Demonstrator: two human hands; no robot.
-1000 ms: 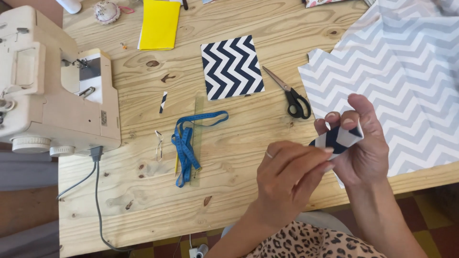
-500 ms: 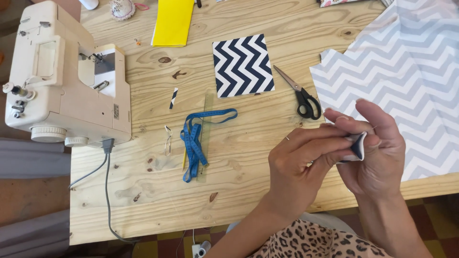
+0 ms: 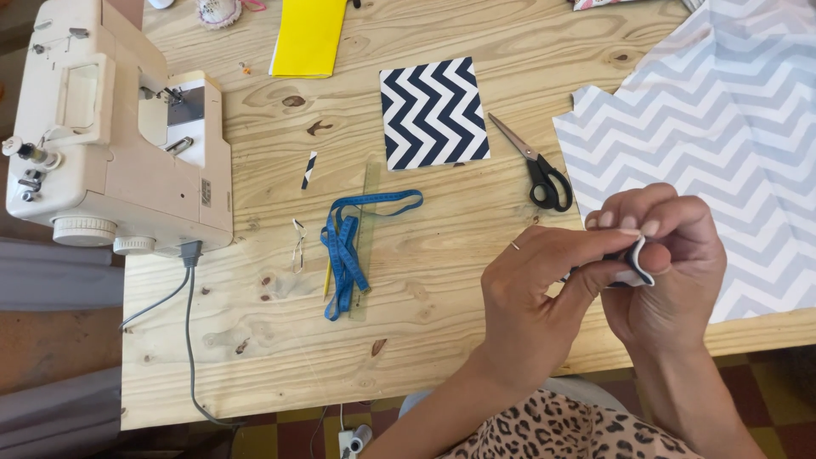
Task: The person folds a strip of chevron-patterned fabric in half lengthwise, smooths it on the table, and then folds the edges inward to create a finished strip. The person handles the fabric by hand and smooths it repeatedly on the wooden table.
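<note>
Pale pine-plank worktable (image 3: 255,340) carries everything. Grey-and-white chevron cloth sheet (image 3: 722,127) covers its right end; cream sewing machine (image 3: 110,144) sits at left w/ grey cord trailing off the front edge. Mid-table: navy-and-white chevron fabric rectangle (image 3: 434,114), yellow folded cloth (image 3: 308,36), blue tape measure (image 3: 344,251) over a clear ruler, black-handled scissors (image 3: 535,170). Left hand (image 3: 544,302) & right hand (image 3: 667,263) both pinch a small folded navy-white fabric scrap (image 3: 636,259), held above the table's front edge. Risk, imo: fold slips if either pinch eases, scrap drops toward the floor; scissors lie near, nothing btw them & the hands
</note>
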